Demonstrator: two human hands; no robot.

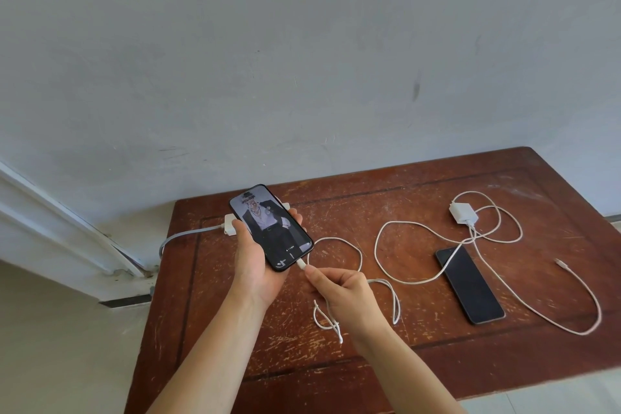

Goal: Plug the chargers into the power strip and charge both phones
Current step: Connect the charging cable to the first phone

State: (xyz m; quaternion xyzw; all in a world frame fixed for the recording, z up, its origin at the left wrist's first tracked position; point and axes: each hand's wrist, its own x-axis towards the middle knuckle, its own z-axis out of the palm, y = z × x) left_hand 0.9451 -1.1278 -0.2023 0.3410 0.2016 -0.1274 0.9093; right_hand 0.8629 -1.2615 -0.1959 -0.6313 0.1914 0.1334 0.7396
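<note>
My left hand (pixel 252 265) holds a black phone (pixel 271 227) with its screen lit, lifted above the table. My right hand (pixel 339 292) pinches the white cable plug (pixel 301 266) seated at the phone's bottom edge. That cable (pixel 356 252) loops across the table behind my hand. The white power strip (pixel 230 224) lies at the back left, mostly hidden behind the lit phone. A second phone (pixel 469 285), screen dark, lies flat on the right. A white charger brick (pixel 463 214) rests beyond it, its cable (pixel 584 309) coiling to a free end (pixel 558 261).
The worn brown wooden table (pixel 403 376) stands against a grey wall. The strip's grey cord (pixel 183 235) runs off the table's left edge toward a white door frame (pixel 67 239). Pale floor lies to the left.
</note>
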